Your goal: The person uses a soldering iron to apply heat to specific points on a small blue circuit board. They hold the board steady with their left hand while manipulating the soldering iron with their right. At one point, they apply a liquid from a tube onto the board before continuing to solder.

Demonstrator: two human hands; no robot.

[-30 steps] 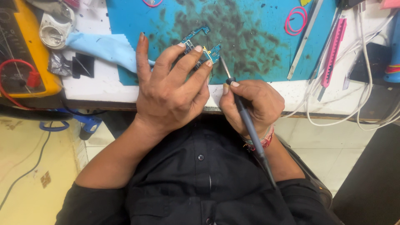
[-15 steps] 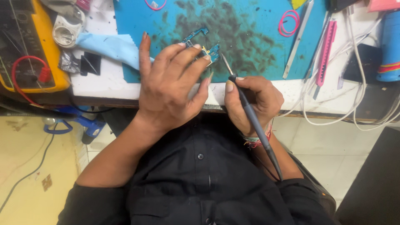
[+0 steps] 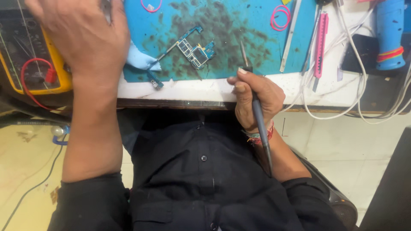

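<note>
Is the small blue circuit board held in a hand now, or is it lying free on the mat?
Lying free. The circuit board rests flat on the blue mat; the left hand is away near the yellow meter, and the right hand holds a soldering iron.

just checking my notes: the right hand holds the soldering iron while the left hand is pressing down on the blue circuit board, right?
Not quite. The head view shows the left hand up over the yellow multimeter, away from the blue circuit board, which lies untouched on the blue mat. The right hand does hold the soldering iron.
</note>
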